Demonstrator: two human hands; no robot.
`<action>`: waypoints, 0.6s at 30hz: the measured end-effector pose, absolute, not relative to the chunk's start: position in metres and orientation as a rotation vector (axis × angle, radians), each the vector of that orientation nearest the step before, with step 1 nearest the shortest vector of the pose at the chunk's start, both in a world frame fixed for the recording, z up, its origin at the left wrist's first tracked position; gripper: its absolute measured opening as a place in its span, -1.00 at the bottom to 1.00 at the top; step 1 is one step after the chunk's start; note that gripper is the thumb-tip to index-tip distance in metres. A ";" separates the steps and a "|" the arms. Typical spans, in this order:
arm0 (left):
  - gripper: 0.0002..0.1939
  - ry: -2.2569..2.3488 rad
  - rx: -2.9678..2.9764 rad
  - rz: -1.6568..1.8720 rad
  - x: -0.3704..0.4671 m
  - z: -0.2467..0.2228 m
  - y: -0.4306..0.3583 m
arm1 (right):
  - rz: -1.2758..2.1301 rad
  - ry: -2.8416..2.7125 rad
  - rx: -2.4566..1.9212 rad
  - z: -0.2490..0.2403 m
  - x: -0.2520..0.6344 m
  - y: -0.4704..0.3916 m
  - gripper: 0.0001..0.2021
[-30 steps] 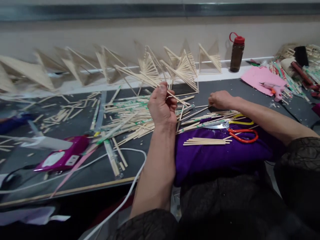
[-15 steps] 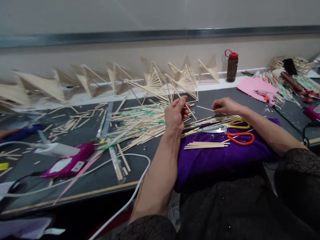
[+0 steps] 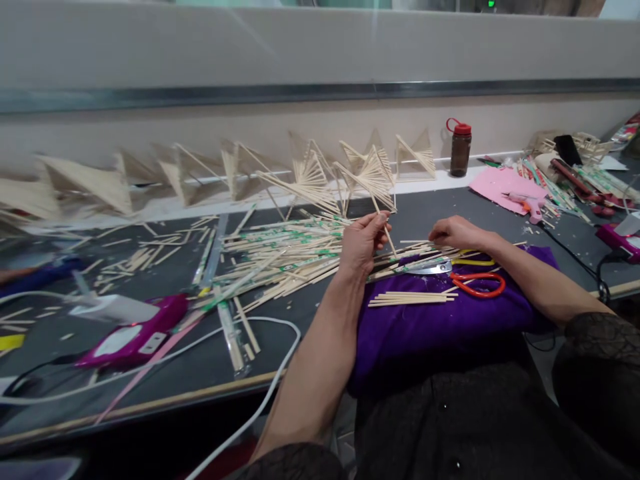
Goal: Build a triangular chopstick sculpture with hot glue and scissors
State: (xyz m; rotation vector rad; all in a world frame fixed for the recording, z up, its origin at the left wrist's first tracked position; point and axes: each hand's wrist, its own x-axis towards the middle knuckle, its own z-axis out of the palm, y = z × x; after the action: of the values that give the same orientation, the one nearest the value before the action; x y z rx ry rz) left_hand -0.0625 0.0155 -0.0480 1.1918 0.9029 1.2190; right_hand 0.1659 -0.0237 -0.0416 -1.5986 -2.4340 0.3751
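My left hand (image 3: 364,241) is closed in a pinch around a thin wooden stick (image 3: 391,244) that slants down to the right. Over the stick pile, my right hand (image 3: 457,233) pinches another stick (image 3: 414,242), held nearly level and pointing toward the left hand. Scissors (image 3: 477,285) with one yellow and one red-orange handle lie just below the right hand. They rest on a purple cloth (image 3: 425,340) across my lap, beside a small bundle of cut sticks (image 3: 413,298).
A heap of sticks in green-marked wrappers (image 3: 285,243) covers the table's middle. Behind it stand stick-built twisted models (image 3: 373,177) and a bottle (image 3: 461,152). A magenta power strip (image 3: 133,333) and white cable lie left; a glue gun (image 3: 527,205) is at right. Another person's blue sleeve (image 3: 43,275) shows left.
My head view has tilted up a little. My left hand has shifted right, toward the right hand. The stick in my right hand now lies more level.
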 end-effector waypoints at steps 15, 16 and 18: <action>-0.48 0.960 1.232 1.131 -0.057 -0.050 0.011 | 0.284 -2.432 -1.573 -0.049 0.173 -0.024 -0.71; -0.48 0.963 1.233 1.129 -0.057 -0.051 0.011 | 0.286 -2.420 -1.581 -0.049 0.173 -0.024 -0.71; -0.47 0.963 1.234 1.125 -0.056 -0.052 0.012 | 0.296 -2.397 -1.603 -0.049 0.175 -0.024 -0.72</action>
State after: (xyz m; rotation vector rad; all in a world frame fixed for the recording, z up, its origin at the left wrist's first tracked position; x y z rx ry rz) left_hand -0.0564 0.0121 -0.0523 1.2341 0.9628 1.1247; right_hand 0.1745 -0.0241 -0.0489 -1.6028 -2.3970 0.2962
